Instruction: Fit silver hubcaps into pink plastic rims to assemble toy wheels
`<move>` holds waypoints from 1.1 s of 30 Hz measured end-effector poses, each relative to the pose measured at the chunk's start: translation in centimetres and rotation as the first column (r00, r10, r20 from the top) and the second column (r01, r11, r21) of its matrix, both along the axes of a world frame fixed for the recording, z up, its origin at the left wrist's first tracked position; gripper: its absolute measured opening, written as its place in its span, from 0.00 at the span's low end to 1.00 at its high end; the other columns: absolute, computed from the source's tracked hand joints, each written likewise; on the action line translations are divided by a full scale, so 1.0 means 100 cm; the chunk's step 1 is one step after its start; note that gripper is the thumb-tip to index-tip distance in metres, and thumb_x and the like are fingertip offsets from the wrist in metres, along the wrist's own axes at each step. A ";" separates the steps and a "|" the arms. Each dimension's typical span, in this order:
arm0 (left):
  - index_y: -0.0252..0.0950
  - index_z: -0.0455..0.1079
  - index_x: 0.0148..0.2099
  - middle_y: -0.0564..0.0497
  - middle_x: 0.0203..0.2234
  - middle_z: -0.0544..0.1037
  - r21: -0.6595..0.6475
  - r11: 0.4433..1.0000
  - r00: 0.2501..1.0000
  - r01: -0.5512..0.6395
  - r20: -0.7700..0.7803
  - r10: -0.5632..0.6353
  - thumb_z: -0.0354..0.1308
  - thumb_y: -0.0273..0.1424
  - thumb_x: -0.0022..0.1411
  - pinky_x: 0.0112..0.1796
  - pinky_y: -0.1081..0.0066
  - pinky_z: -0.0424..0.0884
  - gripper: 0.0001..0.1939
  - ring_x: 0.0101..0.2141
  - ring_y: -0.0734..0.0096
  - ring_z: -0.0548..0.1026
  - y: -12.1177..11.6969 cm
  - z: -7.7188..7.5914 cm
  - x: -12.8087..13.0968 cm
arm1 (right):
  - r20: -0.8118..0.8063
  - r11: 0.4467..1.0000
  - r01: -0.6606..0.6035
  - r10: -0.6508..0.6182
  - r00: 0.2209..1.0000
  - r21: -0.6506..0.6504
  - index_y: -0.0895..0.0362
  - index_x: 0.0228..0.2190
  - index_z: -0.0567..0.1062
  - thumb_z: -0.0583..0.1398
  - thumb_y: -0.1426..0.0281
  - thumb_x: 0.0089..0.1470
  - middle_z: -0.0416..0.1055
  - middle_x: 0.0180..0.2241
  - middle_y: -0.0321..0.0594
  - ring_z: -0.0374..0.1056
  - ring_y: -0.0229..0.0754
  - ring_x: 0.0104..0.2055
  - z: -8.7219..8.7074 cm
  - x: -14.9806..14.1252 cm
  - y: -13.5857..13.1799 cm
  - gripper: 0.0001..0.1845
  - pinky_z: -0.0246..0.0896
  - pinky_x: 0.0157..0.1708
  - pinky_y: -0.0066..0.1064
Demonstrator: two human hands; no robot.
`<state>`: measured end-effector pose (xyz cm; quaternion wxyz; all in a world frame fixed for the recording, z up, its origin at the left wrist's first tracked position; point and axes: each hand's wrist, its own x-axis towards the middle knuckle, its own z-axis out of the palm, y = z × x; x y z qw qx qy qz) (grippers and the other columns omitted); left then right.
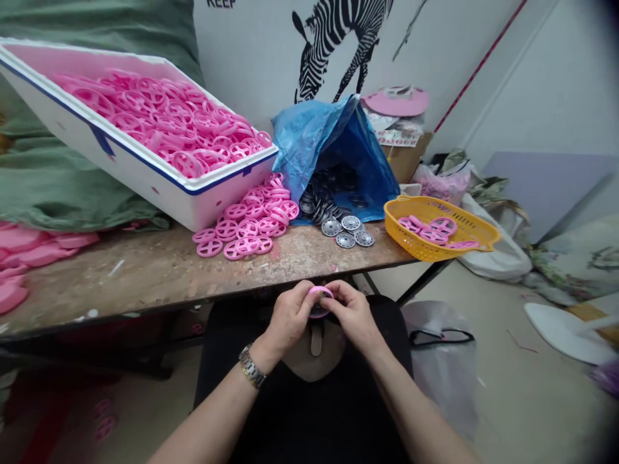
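Note:
Between my two hands, just off the table's front edge, is a pink plastic wheel ring (321, 290) with something dark inside it. My left hand (291, 314) grips its left side, fingers closed. From the right, my right hand (352, 314) pinches the same ring, its thumb over the dark part. Past them on the table lie several grey hubcap-like discs (345, 240) and a pile of pink spoked wheels (246, 243). More dark discs (322, 200) spill from the mouth of a blue plastic bag (309, 132).
A white foam box (232, 196) full of pink wheels leans on the table's left side. The yellow basket (411, 243) holding several pink wheels stands at the table's right end. Pink parts (33, 248) lie far left. A clear plastic bag (442, 380) hangs low at right.

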<state>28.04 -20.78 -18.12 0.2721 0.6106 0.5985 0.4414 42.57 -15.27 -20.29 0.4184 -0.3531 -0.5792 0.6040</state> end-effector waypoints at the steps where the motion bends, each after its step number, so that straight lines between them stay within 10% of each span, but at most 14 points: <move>1: 0.35 0.71 0.36 0.54 0.26 0.71 -0.050 0.999 1.000 0.003 0.017 -0.002 0.48 0.40 0.70 0.32 0.74 0.65 0.17 0.29 0.73 0.70 -0.004 -0.003 0.000 | -0.011 0.999 -0.020 0.019 1.000 -0.037 0.56 0.28 0.76 0.67 0.65 0.43 0.71 0.25 0.32 0.66 0.37 0.28 -0.005 0.000 -0.003 0.10 0.61 0.33 0.29; 7: 0.37 0.69 0.44 0.53 0.31 0.72 -0.340 0.928 0.978 0.156 0.187 -0.096 0.50 0.45 0.67 0.25 0.74 0.70 0.17 0.29 0.69 0.74 -0.025 -0.012 -0.007 | -0.043 0.981 -0.083 0.077 0.996 -0.173 0.56 0.30 0.76 0.69 0.60 0.40 0.74 0.26 0.34 0.68 0.39 0.30 -0.026 0.000 -0.021 0.16 0.63 0.35 0.31; 19: 0.37 0.66 0.45 0.57 0.22 0.72 -0.391 0.904 0.974 0.171 0.206 -0.096 0.51 0.41 0.66 0.22 0.74 0.70 0.13 0.20 0.71 0.74 -0.040 -0.024 -0.002 | 0.129 0.999 0.013 -0.018 0.991 0.038 0.56 0.28 0.75 0.60 0.59 0.54 0.70 0.25 0.34 0.65 0.40 0.30 -0.040 0.007 -0.032 0.12 0.59 0.33 0.31; 33: 0.36 0.64 0.53 0.53 0.29 0.75 -0.382 0.918 0.929 0.105 0.366 0.046 0.59 0.35 0.59 0.24 0.73 0.74 0.21 0.22 0.74 0.74 -0.031 -0.036 -0.002 | 0.006 0.975 -0.181 0.183 0.983 -0.128 0.55 0.35 0.74 0.66 0.59 0.47 0.72 0.30 0.34 0.67 0.40 0.33 -0.052 0.007 -0.023 0.16 0.60 0.34 0.30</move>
